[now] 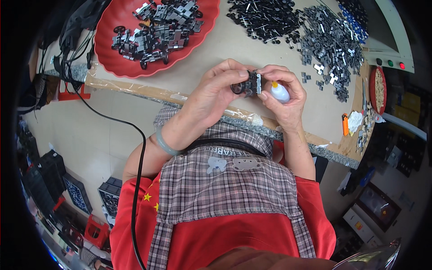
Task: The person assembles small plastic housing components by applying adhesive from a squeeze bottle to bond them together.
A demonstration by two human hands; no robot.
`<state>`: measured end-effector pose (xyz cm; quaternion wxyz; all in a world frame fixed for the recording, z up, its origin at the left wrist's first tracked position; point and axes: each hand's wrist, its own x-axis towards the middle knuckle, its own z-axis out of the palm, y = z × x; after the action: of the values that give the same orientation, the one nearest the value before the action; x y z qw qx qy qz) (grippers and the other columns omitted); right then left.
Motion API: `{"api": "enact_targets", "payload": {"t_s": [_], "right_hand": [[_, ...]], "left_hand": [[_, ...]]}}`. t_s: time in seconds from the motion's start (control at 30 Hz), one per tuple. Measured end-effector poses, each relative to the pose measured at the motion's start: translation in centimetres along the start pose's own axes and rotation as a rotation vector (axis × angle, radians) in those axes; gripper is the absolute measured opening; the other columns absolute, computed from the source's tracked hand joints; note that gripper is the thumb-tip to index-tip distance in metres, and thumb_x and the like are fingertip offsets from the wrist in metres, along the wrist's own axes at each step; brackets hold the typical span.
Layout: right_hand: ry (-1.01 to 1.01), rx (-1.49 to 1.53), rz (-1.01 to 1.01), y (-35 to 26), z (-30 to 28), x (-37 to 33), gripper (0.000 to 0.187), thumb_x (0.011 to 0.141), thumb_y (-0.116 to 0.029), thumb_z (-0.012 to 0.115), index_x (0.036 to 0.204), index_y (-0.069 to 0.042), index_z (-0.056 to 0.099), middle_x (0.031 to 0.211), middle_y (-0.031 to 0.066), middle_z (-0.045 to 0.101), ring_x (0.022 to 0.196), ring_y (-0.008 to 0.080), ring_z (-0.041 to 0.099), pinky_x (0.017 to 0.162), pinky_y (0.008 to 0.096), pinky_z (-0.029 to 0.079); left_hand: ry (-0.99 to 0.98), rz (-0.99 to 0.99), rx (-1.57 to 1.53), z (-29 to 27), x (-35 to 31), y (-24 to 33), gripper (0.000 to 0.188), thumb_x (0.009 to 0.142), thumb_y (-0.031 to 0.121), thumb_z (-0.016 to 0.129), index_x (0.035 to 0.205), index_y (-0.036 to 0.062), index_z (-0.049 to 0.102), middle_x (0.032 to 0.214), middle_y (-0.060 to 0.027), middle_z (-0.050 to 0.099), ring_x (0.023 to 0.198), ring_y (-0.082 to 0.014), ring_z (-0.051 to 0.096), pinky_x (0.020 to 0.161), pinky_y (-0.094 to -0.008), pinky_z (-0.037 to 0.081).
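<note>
Over the front edge of the table, my left hand pinches a small black wheeled toy car chassis between thumb and fingers. A silver-grey strip shows on the chassis's right end. My right hand is closed around a small white squeeze bottle with a yellow nozzle. Its thumb and forefinger also touch the right end of the chassis. The bottle lies in the palm, its nozzle tilted up and to the left. My fingers hide part of the chassis.
A red scalloped basin of assembled chassis stands at the back left. Piles of black wheel axles and grey parts lie at the back right. An orange lighter is near the right edge. A black cable hangs at left.
</note>
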<state>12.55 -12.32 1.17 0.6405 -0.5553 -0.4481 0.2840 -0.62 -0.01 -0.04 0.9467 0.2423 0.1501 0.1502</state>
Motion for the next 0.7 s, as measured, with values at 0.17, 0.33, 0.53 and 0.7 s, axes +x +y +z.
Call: {"api": "enact_targets", "payload": {"t_s": [0.17, 0.33, 0.53, 0.7], "right_hand": [[0.017, 0.001, -0.006, 0.81, -0.16, -0.03, 0.033, 0.072, 0.009, 0.069, 0.102, 0.0, 0.06, 0.108, 0.0139, 0.06, 0.104, 0.0204, 0.058, 0.093, 0.0327, 0.046], [0.048, 0.008, 0.035, 0.66, -0.11, -0.22, 0.033, 0.071, 0.009, 0.07, 0.102, -0.001, 0.061, 0.108, 0.0137, 0.061, 0.104, 0.0211, 0.058, 0.093, 0.0333, 0.046], [0.02, -0.251, -0.084, 0.21, -0.17, 0.09, 0.027, 0.069, 0.008, 0.071, 0.094, -0.002, 0.066, 0.107, 0.0137, 0.063, 0.099, 0.0214, 0.061, 0.088, 0.0322, 0.049], [0.025, -0.423, -0.185, 0.23, 0.04, 0.09, 0.027, 0.067, 0.008, 0.071, 0.093, -0.003, 0.069, 0.107, 0.0141, 0.064, 0.094, 0.0201, 0.063, 0.078, 0.0288, 0.052]], "left_hand": [[-0.004, 0.01, 0.013, -0.41, 0.02, -0.55, 0.008, 0.087, 0.013, 0.063, 0.091, 0.006, 0.061, 0.101, -0.0063, 0.064, 0.093, -0.0123, 0.058, 0.087, -0.0314, 0.045], [0.009, 0.025, 0.001, -0.19, 0.0, -0.78, 0.01, 0.087, 0.013, 0.064, 0.093, 0.0052, 0.062, 0.101, -0.0067, 0.064, 0.094, -0.0129, 0.058, 0.087, -0.0314, 0.045], [0.013, 0.036, -0.003, -0.11, -0.04, -0.83, 0.01, 0.087, 0.012, 0.063, 0.093, 0.0042, 0.062, 0.102, -0.0075, 0.064, 0.095, -0.0135, 0.058, 0.086, -0.0304, 0.046], [0.013, 0.04, 0.062, -0.18, -0.23, -0.81, 0.007, 0.089, 0.01, 0.059, 0.093, 0.0054, 0.062, 0.112, -0.009, 0.061, 0.104, -0.0148, 0.056, 0.094, -0.0331, 0.042]]}}
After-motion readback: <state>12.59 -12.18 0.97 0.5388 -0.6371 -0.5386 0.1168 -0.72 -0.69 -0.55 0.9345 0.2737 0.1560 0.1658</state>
